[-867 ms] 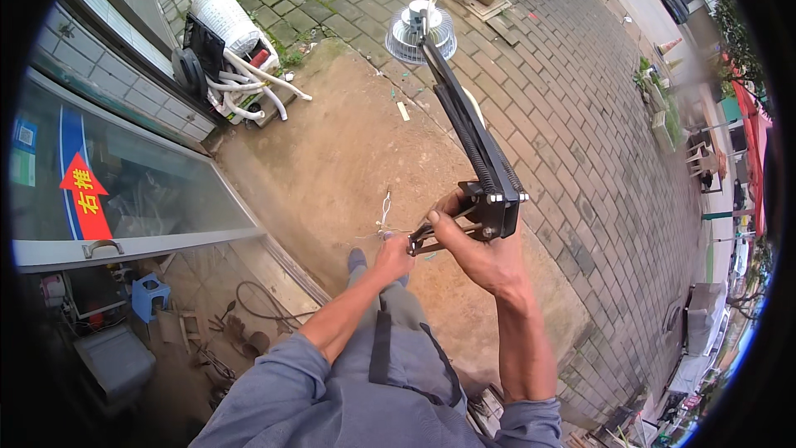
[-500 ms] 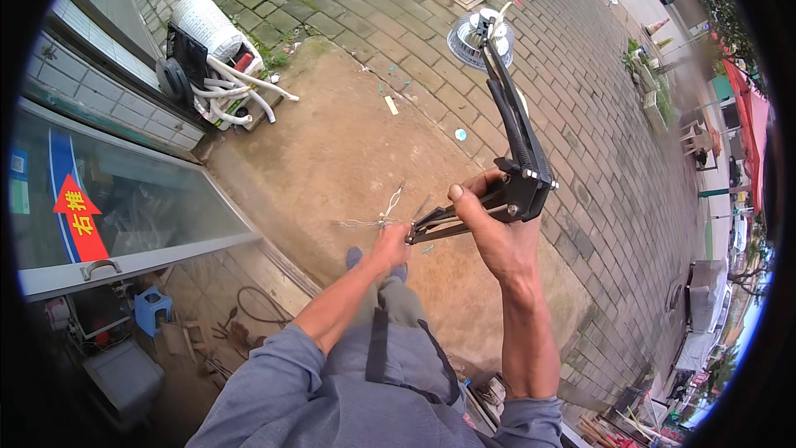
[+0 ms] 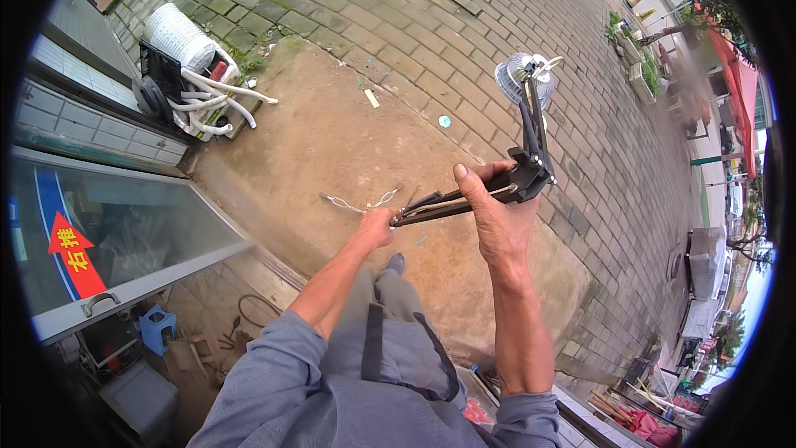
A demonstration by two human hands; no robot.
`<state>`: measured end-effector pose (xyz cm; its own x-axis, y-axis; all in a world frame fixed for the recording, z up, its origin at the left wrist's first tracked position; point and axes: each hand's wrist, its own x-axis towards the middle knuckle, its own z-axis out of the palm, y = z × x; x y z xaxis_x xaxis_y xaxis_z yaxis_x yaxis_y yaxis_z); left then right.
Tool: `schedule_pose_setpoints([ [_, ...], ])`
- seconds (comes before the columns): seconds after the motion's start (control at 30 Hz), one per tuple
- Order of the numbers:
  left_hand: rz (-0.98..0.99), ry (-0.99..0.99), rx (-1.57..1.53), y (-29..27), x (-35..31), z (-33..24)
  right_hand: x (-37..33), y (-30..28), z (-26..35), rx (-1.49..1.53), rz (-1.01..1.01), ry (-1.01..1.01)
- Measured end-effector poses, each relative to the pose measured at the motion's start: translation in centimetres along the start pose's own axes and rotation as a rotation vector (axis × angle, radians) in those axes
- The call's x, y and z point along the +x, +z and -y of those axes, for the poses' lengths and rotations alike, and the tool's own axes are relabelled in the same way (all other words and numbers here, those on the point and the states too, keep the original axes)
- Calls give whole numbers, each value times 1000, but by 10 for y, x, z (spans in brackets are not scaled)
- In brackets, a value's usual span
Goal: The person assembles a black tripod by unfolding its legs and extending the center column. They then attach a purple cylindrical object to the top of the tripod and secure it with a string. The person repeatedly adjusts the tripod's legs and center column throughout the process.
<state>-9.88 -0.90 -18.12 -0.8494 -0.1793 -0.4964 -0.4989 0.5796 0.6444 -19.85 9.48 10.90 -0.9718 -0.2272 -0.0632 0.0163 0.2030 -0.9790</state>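
Note:
A black swing-arm lamp with springs along its folding arms is held in front of me. My right hand is wrapped round the lower arm beside the middle joint, its thumb raised. My left hand grips the lower end of that arm. Two twisted white wires with dark tips spread out from beside my left fist. The upper arm points away from me, toward a clear ribbed lampshade at its far end. What my left fingers cover at the arm's end is hidden.
At the left stands a glass door with a metal handle. Beyond it a white ribbed roll and white hoses lie against the wall. A blue stool stands in the doorway. Brick paving borders the brown concrete slab.
The upper arm and lampshade have swung to the right and nearer. My left hand has shifted slightly left, and the wires now spread into a V. My view has turned a little.

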Motion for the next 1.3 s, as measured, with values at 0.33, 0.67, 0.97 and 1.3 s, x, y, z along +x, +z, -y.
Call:
schedule_pose_setpoints([
  [0.33,-81,-109,-265,2,-7,45,-18,6,-15,98,217,22],
  [0.67,-249,-185,-356,-11,-58,83,3,11,-19,55,350,-15],
  [0.97,-243,-350,-404,-4,-123,81,17,-22,-40,-3,544,-181],
  [1.3,-670,63,-325,-48,-83,-55,63,-90,-75,41,540,12],
])
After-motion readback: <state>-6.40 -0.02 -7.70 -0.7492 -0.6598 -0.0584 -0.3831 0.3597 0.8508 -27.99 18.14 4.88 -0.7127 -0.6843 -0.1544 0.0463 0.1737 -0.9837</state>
